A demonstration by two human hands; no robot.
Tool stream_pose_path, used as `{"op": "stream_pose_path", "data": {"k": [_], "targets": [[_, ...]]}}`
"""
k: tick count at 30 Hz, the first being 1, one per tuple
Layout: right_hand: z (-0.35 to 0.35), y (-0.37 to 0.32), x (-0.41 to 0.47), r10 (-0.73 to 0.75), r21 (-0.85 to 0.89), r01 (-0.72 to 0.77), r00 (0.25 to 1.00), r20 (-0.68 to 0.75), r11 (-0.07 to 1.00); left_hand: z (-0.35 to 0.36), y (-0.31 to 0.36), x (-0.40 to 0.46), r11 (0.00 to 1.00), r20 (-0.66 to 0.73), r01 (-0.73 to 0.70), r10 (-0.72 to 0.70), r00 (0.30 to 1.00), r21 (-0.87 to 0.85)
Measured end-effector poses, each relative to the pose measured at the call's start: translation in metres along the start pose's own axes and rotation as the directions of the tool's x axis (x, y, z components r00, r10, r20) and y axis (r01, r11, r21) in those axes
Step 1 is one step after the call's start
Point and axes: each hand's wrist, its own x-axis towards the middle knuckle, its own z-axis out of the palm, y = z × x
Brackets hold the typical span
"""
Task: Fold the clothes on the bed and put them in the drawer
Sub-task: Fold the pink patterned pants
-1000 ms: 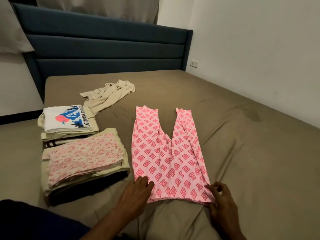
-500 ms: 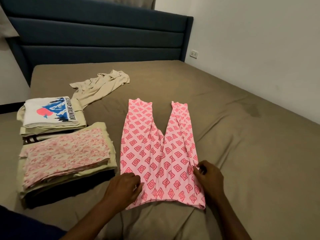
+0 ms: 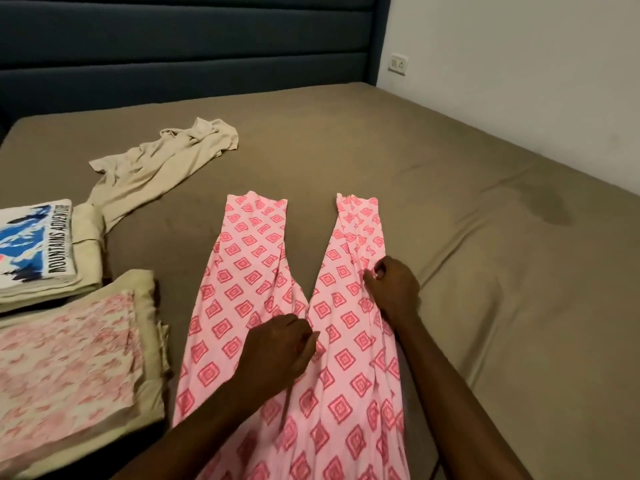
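Pink trousers with a red diamond print (image 3: 242, 271) lie flat on the olive bed sheet (image 3: 467, 271), legs pointing toward the headboard. My left hand (image 3: 277, 348) rests near the crotch with curled fingers pinching the fabric. My right hand (image 3: 393, 289) pinches the outer edge of the right leg. A crumpled beige garment (image 3: 162, 168) lies unfolded further back on the left. No drawer is in view.
Two piles of folded clothes sit at the left: one topped by a white printed T-shirt (image 3: 38, 244), a nearer one topped by pink floral cloth (image 3: 69, 368). A dark blue headboard (image 3: 187, 46) stands behind; a white wall with a socket (image 3: 398, 64) runs along the right.
Both hands moved up the trousers from the waistband: the left to the crotch, the right to the right leg's outer edge. The camera has leaned in closer.
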Motion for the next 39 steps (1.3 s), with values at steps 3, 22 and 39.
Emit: {"op": "stream_pose_path", "data": {"k": [3,22,39], "targets": [[0.011,0.004,0.048,-0.029,-0.001,0.029,0.999,-0.014,1.0,0.021,-0.005,0.053,0.998,-0.025,0.02,-0.022,0.999,-0.06],[0.052,0.047,0.098,0.032,0.348,0.016,0.991,-0.131,0.938,0.176,-0.021,0.285,0.874,0.127,0.478,-0.486,0.865,0.087],[0.008,0.079,0.117,0.315,0.697,-0.326,0.937,0.149,0.639,0.208,0.033,0.334,0.706,0.453,0.381,-0.096,0.887,-0.597]]}}
